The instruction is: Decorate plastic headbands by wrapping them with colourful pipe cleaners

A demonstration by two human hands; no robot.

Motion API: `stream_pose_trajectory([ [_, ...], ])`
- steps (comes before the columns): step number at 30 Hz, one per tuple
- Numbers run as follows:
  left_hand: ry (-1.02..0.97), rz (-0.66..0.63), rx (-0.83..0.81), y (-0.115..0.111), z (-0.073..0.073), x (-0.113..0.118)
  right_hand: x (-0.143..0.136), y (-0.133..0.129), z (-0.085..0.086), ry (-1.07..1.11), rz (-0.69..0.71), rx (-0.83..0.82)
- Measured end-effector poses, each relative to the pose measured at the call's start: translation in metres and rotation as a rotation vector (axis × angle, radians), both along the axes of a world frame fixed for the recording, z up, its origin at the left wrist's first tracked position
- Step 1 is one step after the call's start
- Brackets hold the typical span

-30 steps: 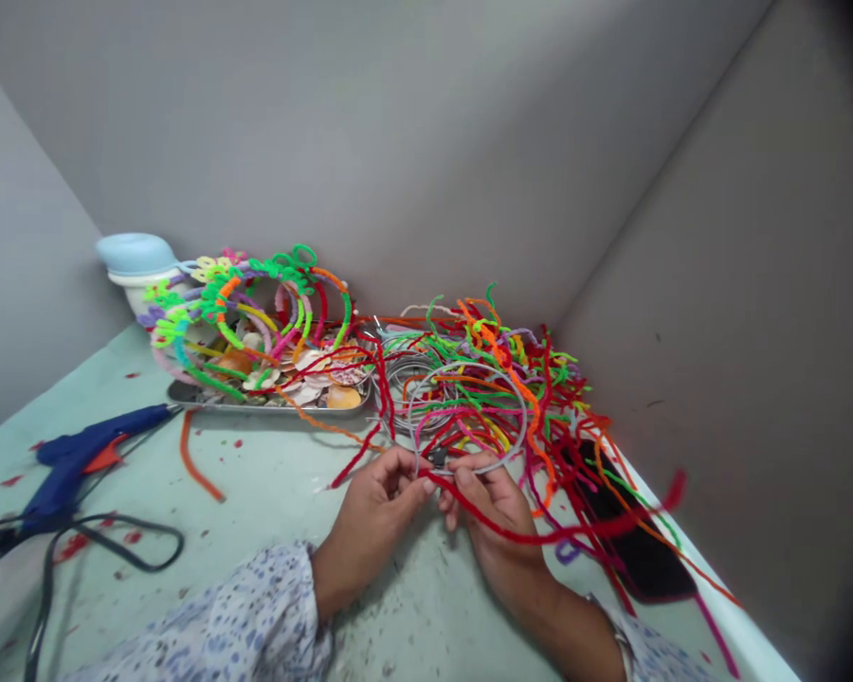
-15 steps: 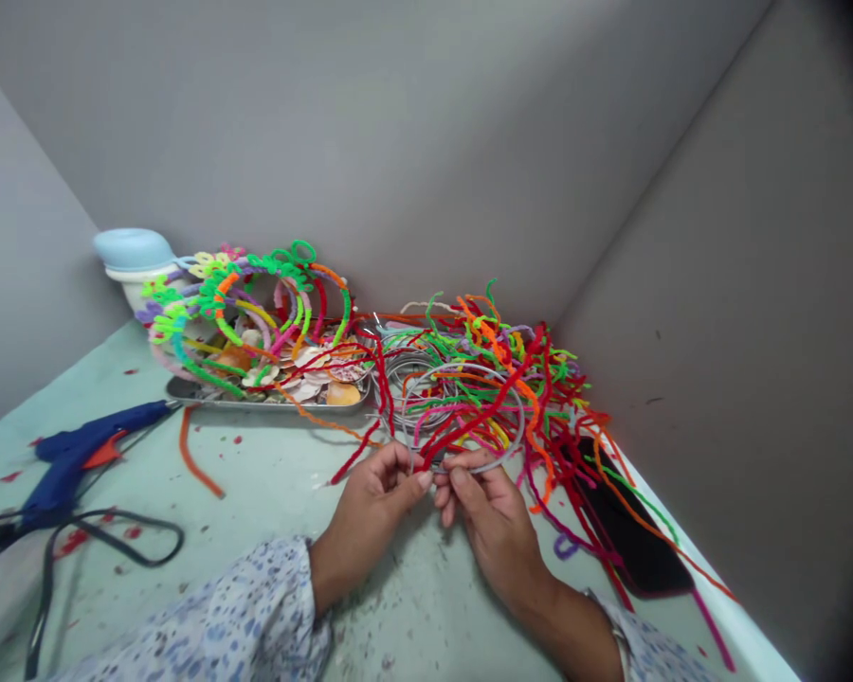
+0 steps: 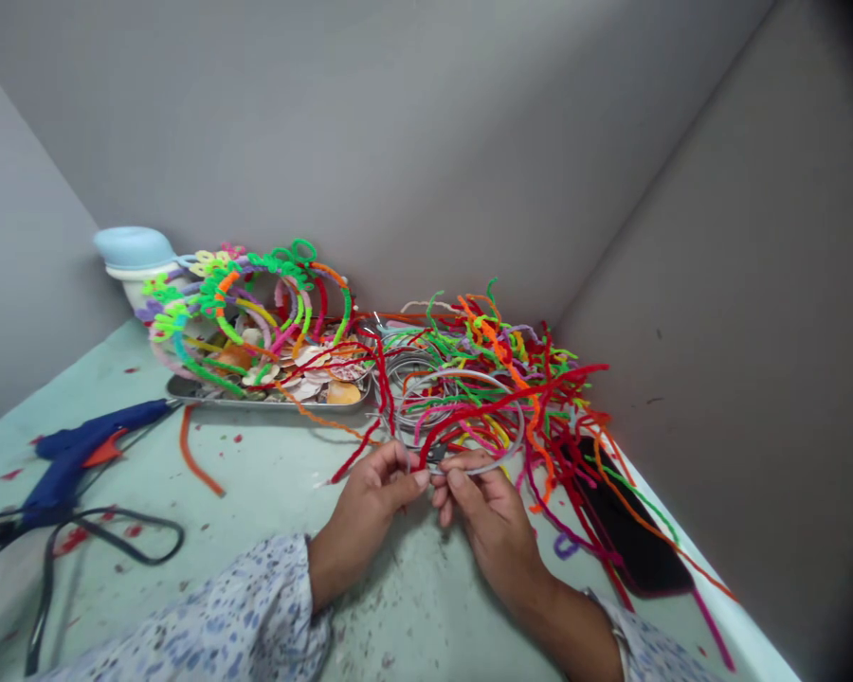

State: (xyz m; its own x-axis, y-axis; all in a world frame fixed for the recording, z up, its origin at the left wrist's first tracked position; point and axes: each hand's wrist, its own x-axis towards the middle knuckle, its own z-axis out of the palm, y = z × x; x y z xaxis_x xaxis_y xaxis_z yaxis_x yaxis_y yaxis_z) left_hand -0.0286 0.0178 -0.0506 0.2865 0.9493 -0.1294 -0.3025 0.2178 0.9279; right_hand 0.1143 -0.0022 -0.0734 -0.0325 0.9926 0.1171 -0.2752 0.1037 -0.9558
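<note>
A grey wire ring point(image 3: 520, 417) stands up between my two hands at the front of the pile. My left hand point(image 3: 370, 502) pinches the ring's lower left side together with the end of a red pipe cleaner point(image 3: 483, 403). That pipe cleaner runs up and to the right across the ring. My right hand point(image 3: 490, 511) has thumb and fingers closed on the ring's lower right part. Behind the ring lie a coil of grey wire point(image 3: 398, 379) and a tangle of coloured pipe cleaners point(image 3: 501, 346).
Finished fuzzy rings point(image 3: 256, 260) rest over a metal tray point(image 3: 313, 407) of shells point(image 3: 319, 379). A blue glue gun point(image 3: 71, 455) with its cable lies left, an orange pipe cleaner point(image 3: 195, 464) beside it. A blue-lidded bottle point(image 3: 135, 251) stands behind; a dark phone point(image 3: 640, 540) lies right.
The red pipe cleaner's free end has swung down and to the right, so it now reaches farther across the pile. Both hands have stayed almost in place on the ring.
</note>
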Motion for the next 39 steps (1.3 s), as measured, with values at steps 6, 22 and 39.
stream_pose_trajectory([
  [6, 0.087, 0.011, 0.039, -0.0001, -0.0024, -0.0001, 0.0021, 0.0015, 0.0003, 0.052, -0.054, -0.08],
  [22, 0.165, 0.03, 0.072, 0.002, -0.005, 0.0011, 0.0016, 0.0031, 0.001, 0.089, -0.056, -0.076],
  [39, 0.097, 0.077, -0.032, 0.0003, -0.0012, 0.0025, 0.0007, -0.0002, 0.0009, -0.026, -0.023, 0.004],
])
